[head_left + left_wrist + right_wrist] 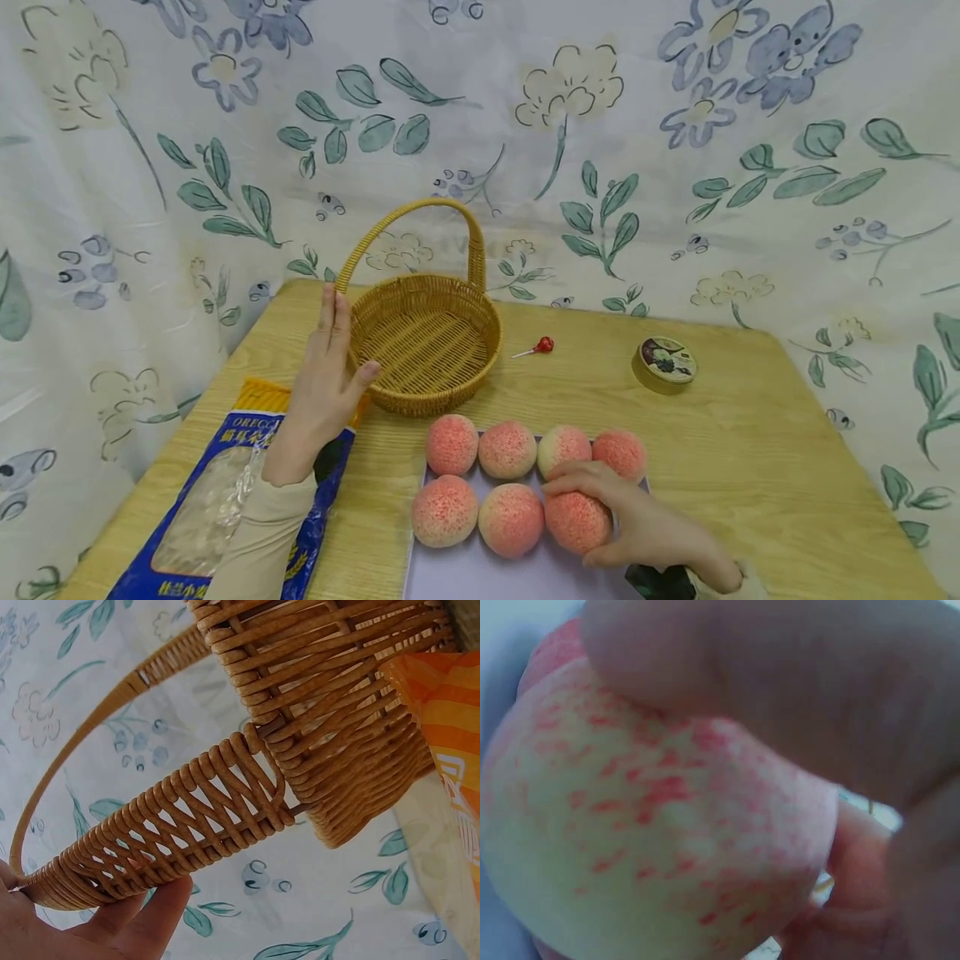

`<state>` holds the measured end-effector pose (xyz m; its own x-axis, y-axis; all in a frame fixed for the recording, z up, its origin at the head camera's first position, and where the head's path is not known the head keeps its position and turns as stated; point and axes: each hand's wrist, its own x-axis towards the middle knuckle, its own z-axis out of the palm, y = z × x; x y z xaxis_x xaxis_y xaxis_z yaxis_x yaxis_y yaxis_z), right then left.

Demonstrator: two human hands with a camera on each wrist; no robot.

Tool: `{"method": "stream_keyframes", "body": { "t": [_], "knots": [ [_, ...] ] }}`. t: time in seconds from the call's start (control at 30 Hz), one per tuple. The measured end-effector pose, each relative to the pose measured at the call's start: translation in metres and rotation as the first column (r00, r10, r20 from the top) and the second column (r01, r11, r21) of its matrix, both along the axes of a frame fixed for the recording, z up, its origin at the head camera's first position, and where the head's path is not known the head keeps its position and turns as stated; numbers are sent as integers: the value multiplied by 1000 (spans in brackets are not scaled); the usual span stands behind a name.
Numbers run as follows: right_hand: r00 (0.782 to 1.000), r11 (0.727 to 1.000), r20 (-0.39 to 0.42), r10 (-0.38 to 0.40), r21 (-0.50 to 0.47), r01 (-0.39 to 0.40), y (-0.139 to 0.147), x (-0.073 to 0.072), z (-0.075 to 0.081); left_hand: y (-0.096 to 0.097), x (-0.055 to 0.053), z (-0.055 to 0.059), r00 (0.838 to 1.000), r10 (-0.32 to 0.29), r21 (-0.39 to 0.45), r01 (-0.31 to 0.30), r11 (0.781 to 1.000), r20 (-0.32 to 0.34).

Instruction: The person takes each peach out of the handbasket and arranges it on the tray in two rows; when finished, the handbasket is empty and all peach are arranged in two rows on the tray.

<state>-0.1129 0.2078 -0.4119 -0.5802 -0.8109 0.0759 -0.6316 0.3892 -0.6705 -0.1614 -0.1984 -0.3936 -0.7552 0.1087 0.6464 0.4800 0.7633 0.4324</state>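
Observation:
My left hand is at the left side of a wicker basket, its fingers straight against the handle and its thumb spread toward the rim. In the left wrist view, fingertips touch the woven handle. My right hand grips a pink-and-cream peach at the right of the front row, fingers over its far side and thumb near its lower edge. The right wrist view shows that peach up close. Several similar peaches sit in two rows on a lavender tray.
A blue and yellow pasta bag lies under my left forearm. Behind the peaches are a red lollipop and, farther right, a round tin. A flowered cloth hangs behind the wooden table.

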Motion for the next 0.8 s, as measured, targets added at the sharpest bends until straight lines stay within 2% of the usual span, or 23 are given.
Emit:
{"method": "stream_keyframes", "body": {
  "t": [0.2,0.3,0.37,0.5,0.57,0.7,0.8],
  "knots": [
    [982,994,-186,5,108,15,-9,3,-6,-3,1,0,1000,1,-10,-1,1000,-11],
    [974,992,-228,6,126,23,-12,4,-10,-5,1,-1,1000,1,-16,-2,1000,-21],
    [976,989,-217,-3,141,34,-14,5,-11,-6,1,-1,1000,7,-17,-7,1000,-23],
    [990,982,-130,-55,171,77,-16,8,-6,-6,3,-2,1000,19,-11,-19,1000,-17],
    [991,982,-114,-72,166,91,-17,7,-1,-6,3,-2,1000,23,-9,-23,1000,-9],
    [988,993,-127,-91,69,100,-14,2,12,-7,5,-1,1000,27,-10,-27,1000,4],
    [980,987,-129,-155,14,158,-12,-5,26,-8,7,0,999,32,-18,-32,999,-1]
  ]
}}
